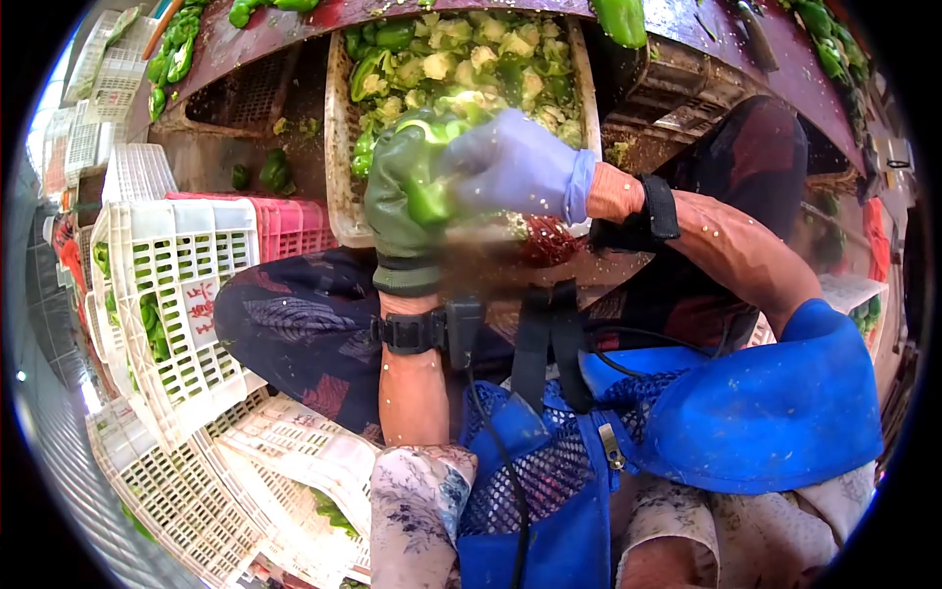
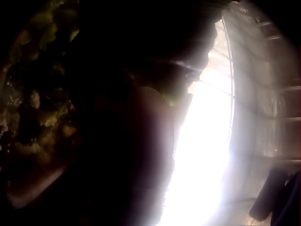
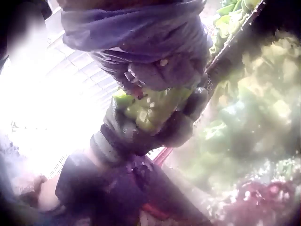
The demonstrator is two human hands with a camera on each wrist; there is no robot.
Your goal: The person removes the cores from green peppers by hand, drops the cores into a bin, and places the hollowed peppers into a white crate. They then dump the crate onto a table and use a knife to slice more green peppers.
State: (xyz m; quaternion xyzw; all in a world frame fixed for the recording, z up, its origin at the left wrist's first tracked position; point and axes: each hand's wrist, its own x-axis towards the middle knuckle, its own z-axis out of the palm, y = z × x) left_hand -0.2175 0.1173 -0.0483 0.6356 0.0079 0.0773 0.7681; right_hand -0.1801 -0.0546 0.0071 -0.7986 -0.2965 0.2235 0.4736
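A green bell pepper (image 1: 427,201) is held above a crate by my left hand (image 1: 394,182), which wears a dark green glove. My right hand (image 1: 520,167), in a thin purple-blue glove, is at the pepper's right side and blurred in the head view. In the right wrist view its curled fingers (image 3: 155,68) grip the top of the pepper, with the left glove wrapped around it from below. Right fingertips are partly hidden. Underneath, the worn white crate (image 1: 337,147) holds pale pepper cores (image 1: 481,59) and green pieces. The left wrist view is mostly dark.
A purplish table (image 1: 265,34) curves across the far side with green peppers (image 1: 620,20) and a knife (image 1: 756,39) on it. White plastic crates (image 1: 186,236) crowd the left, beside a pink crate (image 1: 294,226). Another crate (image 1: 677,93) stands under the table.
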